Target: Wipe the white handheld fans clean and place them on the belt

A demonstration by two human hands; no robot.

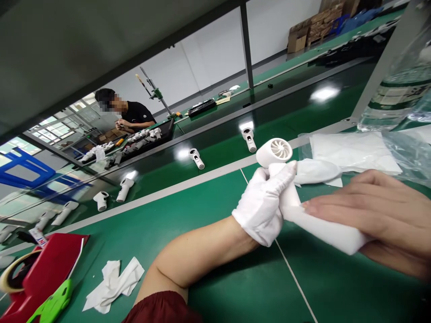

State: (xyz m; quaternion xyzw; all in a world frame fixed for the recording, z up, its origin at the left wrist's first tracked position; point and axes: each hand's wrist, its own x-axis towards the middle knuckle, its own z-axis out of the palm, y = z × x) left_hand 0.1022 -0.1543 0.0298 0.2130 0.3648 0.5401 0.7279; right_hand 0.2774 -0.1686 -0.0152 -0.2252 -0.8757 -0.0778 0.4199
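My left hand (261, 204), in a white glove, is wrapped round the handle of a white handheld fan (273, 151). The fan's round, slatted head points up and to the right above my fingers. In my bare right hand (387, 215), a white wipe (332, 229) is pinched and pressed against the lower part of the fan's handle. The wipe and my glove hide part of that handle. Just beyond lies another crumpled white wipe (316, 171), beside a stack of white wipes (353, 150) in clear plastic wrapping.
Several white fans, one here (196, 159), lie along a dark green conveyor belt (218, 146) behind the bench. At left are a red tape dispenser (50, 264), a green-handled tool (54, 303) and crumpled wipes (114, 285). Water bottles (393, 98) stand at right. A co-worker (134, 114) sits across.
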